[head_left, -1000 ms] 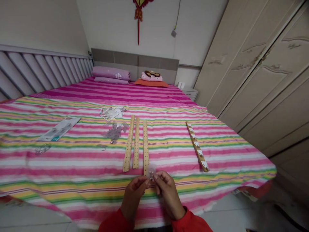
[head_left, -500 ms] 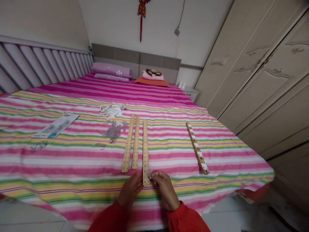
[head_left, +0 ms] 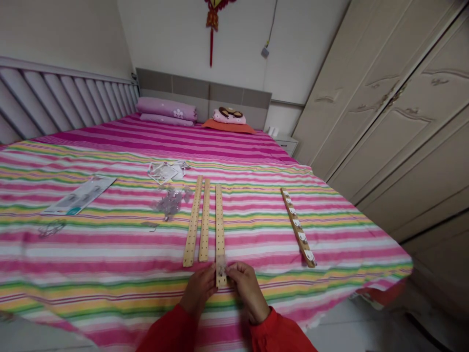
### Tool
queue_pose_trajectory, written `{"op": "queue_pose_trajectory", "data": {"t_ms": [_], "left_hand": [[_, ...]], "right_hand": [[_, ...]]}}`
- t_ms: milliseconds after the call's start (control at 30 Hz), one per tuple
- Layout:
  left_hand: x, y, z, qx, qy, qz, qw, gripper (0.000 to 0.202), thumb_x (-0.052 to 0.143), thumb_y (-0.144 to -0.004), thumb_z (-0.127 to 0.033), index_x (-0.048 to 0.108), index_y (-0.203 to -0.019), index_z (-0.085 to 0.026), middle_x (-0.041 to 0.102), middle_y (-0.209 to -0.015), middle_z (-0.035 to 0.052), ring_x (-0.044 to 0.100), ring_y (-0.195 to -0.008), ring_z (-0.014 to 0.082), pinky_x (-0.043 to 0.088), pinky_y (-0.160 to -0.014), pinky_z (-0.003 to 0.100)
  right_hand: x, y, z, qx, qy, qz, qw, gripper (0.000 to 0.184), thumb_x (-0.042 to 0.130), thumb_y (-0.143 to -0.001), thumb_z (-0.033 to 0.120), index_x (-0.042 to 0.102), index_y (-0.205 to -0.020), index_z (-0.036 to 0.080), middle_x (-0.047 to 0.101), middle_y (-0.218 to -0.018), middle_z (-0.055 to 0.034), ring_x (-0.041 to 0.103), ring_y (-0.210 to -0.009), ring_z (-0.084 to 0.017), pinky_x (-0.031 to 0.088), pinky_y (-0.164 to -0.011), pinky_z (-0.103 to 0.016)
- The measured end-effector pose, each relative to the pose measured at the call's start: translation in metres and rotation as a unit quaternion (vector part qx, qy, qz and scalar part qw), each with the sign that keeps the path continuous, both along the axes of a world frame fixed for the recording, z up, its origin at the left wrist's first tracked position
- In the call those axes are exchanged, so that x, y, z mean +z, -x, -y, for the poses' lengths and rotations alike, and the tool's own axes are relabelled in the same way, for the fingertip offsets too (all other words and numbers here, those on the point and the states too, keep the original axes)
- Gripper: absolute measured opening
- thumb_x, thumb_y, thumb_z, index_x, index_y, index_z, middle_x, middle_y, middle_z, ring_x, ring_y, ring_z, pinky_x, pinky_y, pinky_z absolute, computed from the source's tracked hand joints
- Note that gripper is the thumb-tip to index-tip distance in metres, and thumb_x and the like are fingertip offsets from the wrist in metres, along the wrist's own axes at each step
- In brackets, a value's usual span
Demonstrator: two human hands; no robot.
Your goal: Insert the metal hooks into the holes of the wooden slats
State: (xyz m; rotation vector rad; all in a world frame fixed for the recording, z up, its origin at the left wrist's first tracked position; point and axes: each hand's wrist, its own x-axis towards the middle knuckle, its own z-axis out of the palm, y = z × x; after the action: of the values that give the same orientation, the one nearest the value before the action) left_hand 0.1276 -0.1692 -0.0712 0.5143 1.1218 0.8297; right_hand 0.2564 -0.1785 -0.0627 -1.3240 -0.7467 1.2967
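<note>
Three perforated wooden strips lie side by side on the striped bedspread (head_left: 110,254). Both my hands meet at the near end of the rightmost strip (head_left: 220,230). My left hand (head_left: 200,291) pinches that end from the left. My right hand (head_left: 245,288) is closed beside it, fingers on a small clear clip (head_left: 221,264) set against the strip. The other two strips (head_left: 200,222) lie untouched to the left. A fourth strip (head_left: 297,227) with several white clips fitted lies apart at the right.
A heap of clear clips (head_left: 170,200), torn plastic bags (head_left: 164,171) and a flat packaging card (head_left: 78,195) lie at the left. Pillows (head_left: 166,110) sit at the headboard. A wardrobe (head_left: 395,112) stands along the right, with a narrow floor gap beside the bed.
My hands came down from in front of me, where they held the small clear clip, to the near end of the rightmost strip. The view has shifted slightly.
</note>
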Motion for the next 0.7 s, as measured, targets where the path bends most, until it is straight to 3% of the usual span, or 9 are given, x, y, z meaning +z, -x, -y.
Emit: {"op": "queue_pose_trajectory", "data": {"t_ms": [167, 300, 700], "left_hand": [[0.01, -0.002, -0.002, -0.016, 0.002, -0.009, 1.0, 0.054, 0.077, -0.044, -0.058, 0.06, -0.072, -0.015, 0.063, -0.062, 0.0009, 0.058, -0.058, 0.0114, 0.04, -0.054, 0.021], [0.011, -0.004, -0.003, 0.001, 0.009, -0.013, 1.0, 0.055, 0.079, -0.038, -0.057, 0.059, -0.067, -0.015, 0.058, -0.055, -0.0017, 0.055, -0.053, 0.0096, 0.04, -0.052, 0.02], [-0.003, -0.01, -0.011, 0.035, 0.035, -0.058, 0.997, 0.035, 0.075, -0.05, -0.042, 0.06, -0.064, -0.014, 0.057, -0.051, -0.0007, 0.055, -0.047, 0.0104, 0.04, -0.046, 0.021]], "right_hand": [[0.0, 0.001, -0.002, -0.001, 0.006, 0.014, 1.0, 0.016, 0.062, -0.05, 0.024, 0.051, -0.04, 0.017, 0.042, -0.038, 0.0065, 0.032, -0.043, -0.008, 0.024, -0.046, -0.023], [-0.003, 0.001, -0.004, -0.002, 0.015, 0.019, 1.0, 0.015, 0.061, -0.049, 0.023, 0.051, -0.04, 0.017, 0.042, -0.038, 0.0064, 0.032, -0.042, -0.008, 0.024, -0.046, -0.023], [-0.012, 0.002, -0.007, 0.001, 0.025, 0.026, 0.999, 0.014, 0.059, -0.049, 0.024, 0.05, -0.041, 0.017, 0.043, -0.039, 0.0059, 0.033, -0.042, -0.008, 0.024, -0.045, -0.024]]}}
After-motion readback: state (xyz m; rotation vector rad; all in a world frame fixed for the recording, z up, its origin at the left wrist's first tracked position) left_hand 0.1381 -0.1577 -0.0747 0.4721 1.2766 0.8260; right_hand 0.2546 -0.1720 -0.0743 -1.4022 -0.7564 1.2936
